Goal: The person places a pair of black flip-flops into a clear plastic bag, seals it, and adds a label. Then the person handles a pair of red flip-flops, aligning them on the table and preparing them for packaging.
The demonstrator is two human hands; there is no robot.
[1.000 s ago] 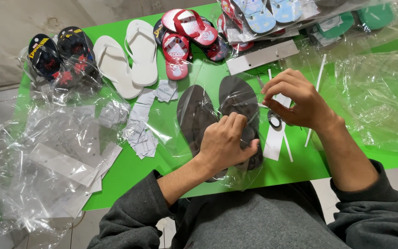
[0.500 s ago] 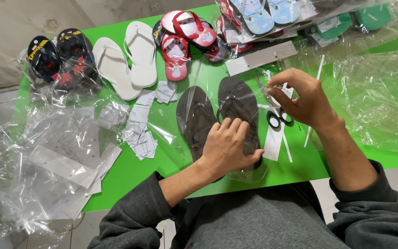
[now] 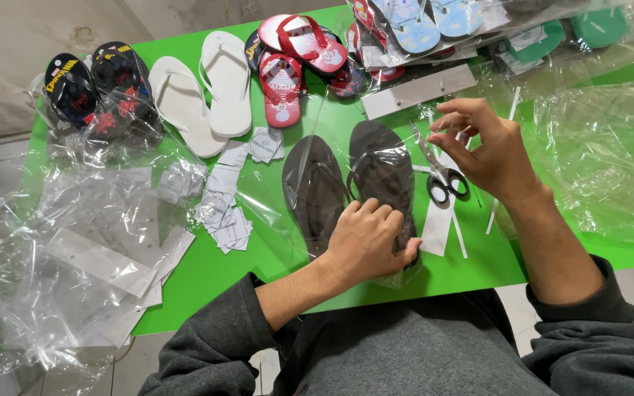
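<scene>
Head view: dark flip-flops in a clear bag sit at the green table near edge. Left hand presses down on their heels, fingers curled. Right hand hovers above scissors, fingertips pinched, holding nothing I can make out. Bare green patch around the pair.

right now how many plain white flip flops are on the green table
2, side by side at the far left-centre of the green table: left white flip flop and right white flip flop, between the black pair and the red ones. Others could hide under the bags.
</scene>
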